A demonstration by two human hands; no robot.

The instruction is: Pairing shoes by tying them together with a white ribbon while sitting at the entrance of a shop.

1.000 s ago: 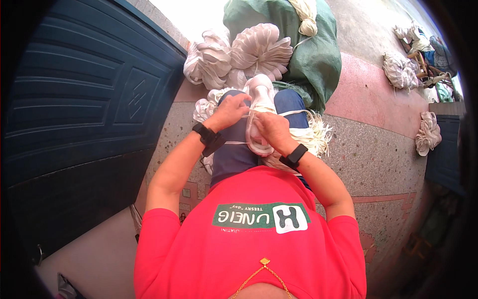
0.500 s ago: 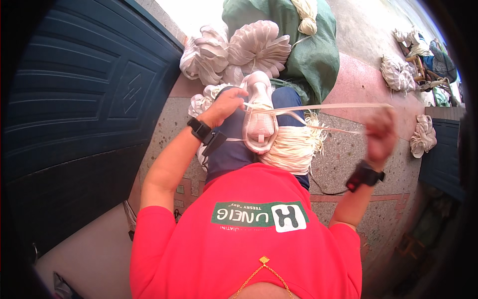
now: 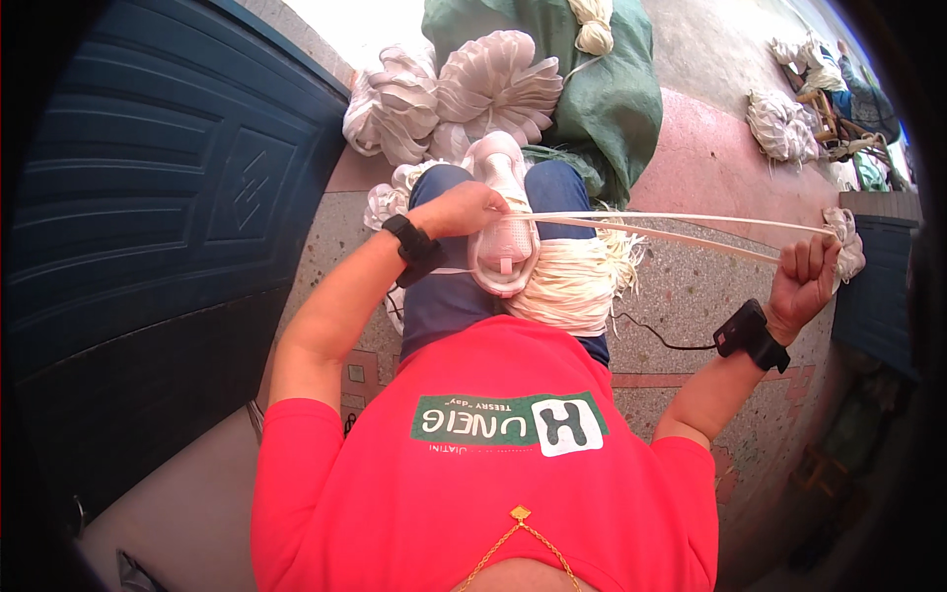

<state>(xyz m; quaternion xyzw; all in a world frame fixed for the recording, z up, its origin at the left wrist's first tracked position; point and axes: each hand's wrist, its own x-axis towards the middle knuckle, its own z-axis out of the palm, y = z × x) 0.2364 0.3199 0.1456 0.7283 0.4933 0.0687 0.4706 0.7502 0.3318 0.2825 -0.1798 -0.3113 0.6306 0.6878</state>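
A pale pink and white shoe [image 3: 505, 264] rests on my lap, toe end pointing away. My left hand [image 3: 459, 209] lies at the left edge of its opening, thumb and fingertips pinched on the shoelace. From there two strands of cream shoelace [image 3: 681, 215] run taut to the right. Their far ends sit in my closed right hand [image 3: 804, 276], held well out to the side above the floor. A thick bundle of cream laces [image 3: 564, 291] lies across my right thigh, beside the shoe.
Beyond my knees, fanned stacks of white shoe pieces [image 3: 499, 84] lean by a large green sack [image 3: 617, 109]. A dark blue panelled door [image 3: 187, 168] stands at the left. More white bundles [image 3: 781, 125] lie at the far right. A thin black cable [image 3: 656, 338] hangs by my right wrist.
My right hand has moved outward to the right and slightly down, drawing the lace strands longer and straight. My left hand has shifted a little right, onto the shoe.
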